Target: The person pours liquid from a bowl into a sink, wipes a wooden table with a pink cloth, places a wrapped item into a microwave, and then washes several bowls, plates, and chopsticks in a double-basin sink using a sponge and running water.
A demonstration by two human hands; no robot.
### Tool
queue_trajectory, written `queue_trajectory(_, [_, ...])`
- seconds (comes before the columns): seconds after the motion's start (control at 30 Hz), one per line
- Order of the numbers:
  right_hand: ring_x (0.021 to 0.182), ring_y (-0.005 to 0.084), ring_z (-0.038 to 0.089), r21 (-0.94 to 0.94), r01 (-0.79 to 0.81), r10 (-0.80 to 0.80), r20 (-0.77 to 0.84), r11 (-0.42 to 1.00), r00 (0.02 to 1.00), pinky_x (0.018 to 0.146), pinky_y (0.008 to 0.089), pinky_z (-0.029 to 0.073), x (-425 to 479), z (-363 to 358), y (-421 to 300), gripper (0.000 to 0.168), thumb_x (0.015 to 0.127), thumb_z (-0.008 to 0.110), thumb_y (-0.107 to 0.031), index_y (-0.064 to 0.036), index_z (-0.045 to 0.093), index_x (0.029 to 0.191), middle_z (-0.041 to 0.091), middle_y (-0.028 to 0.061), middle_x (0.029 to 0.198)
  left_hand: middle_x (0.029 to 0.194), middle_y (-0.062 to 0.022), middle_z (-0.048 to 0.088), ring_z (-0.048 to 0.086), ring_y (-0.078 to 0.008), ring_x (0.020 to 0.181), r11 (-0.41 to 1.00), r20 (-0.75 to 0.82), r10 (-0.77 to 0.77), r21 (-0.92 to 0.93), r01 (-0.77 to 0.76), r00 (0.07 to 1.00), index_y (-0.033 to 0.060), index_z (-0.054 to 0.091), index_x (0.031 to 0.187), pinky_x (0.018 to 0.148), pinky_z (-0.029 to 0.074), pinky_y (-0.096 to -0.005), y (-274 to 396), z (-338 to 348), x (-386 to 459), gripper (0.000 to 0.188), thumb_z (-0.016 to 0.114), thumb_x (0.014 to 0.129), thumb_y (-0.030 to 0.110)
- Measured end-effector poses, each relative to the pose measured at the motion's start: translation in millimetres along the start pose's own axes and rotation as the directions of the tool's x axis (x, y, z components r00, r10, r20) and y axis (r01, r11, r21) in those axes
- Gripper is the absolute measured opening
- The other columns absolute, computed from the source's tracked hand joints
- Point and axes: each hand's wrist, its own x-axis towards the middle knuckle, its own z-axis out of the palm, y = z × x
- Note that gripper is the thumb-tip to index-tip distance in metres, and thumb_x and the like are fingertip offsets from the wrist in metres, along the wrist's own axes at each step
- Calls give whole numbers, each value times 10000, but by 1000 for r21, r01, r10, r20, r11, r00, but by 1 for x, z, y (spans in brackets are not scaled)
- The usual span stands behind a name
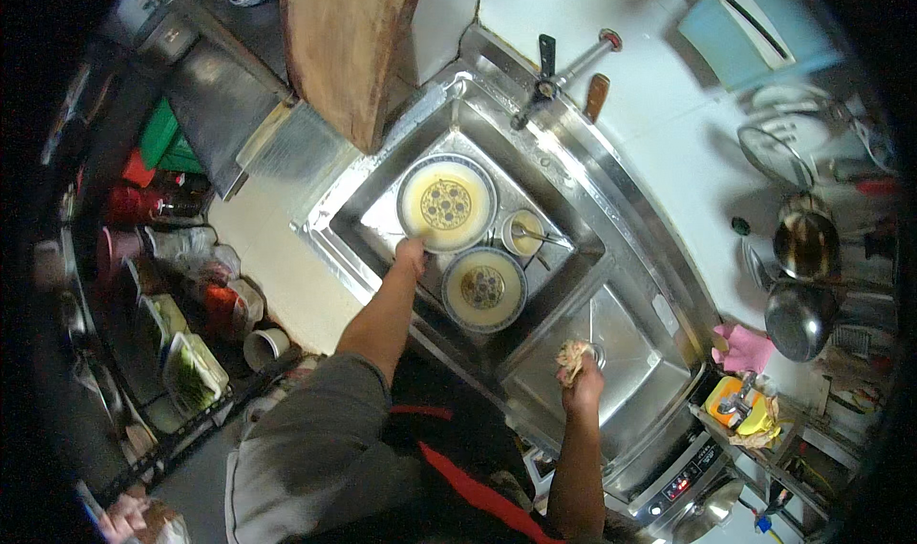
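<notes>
A large round dish (446, 204) with a dark patterned rim and a printed medallion sits in the left basin of a stainless steel sink (369, 257). My left hand (411, 257) grips its near rim. Close below it lies a second patterned dish (484, 290). To their right is a small cup (521, 233) with a spoon (543, 238) leaning in it. Over the right basin (623, 343), my right hand (584, 388) holds a crumpled, light-coloured cloth or scrubber (572, 358); its exact kind is unclear.
A faucet (546, 91) rises at the sink's back edge. A thick wooden board (347, 50) stands at the upper left. Pans (802, 322) hang along the right wall, above a small shelf (745, 429). Packed containers (193, 372) fill a rack on the left.
</notes>
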Motion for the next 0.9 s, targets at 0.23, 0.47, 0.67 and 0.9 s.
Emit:
queue_trajectory(0.23, [843, 254, 644, 10, 147, -148, 58, 989, 987, 676, 362, 539, -27, 55, 19, 262, 953, 513, -94, 12, 509, 1193, 636, 158, 1058, 1044, -196, 612, 656, -331, 826, 998, 117, -49, 54, 42, 992, -82, 490, 1160, 630, 596, -406, 23, -5, 29, 321, 524, 853, 6])
queue_trajectory(0.47, [782, 185, 660, 21, 81, -82, 42, 996, 996, 628, 274, 524, -41, 59, 3, 363, 1010, 517, -327, 12, 580, 1123, 681, 99, 943, 1095, -232, 616, 676, -381, 887, 982, 315, -187, 28, 188, 931, -78, 489, 1183, 686, 625, -440, 64, -26, 10, 329, 493, 870, 22])
queue_trajectory(0.67, [831, 167, 665, 35, 223, -224, 37, 974, 974, 631, 263, 510, -39, 50, 9, 227, 981, 536, -129, 0, 577, 1164, 687, 113, 1040, 1048, -221, 662, 691, -330, 926, 579, 91, 231, 788, -212, 969, -54, 609, 1090, 717, 595, -438, 153, -1, -100, 306, 568, 849, 130])
queue_trajectory(0.9, [667, 140, 611, 70, 123, -122, -21, 990, 992, 580, 263, 488, -39, 0, 34, 182, 956, 564, -128, -29, 623, 1097, 678, 64, 933, 1085, -234, 675, 662, -368, 1021, -279, 401, 555, 915, -291, 729, -10, 665, 1039, 897, 530, -439, 186, 23, -102, 327, 600, 827, 230])
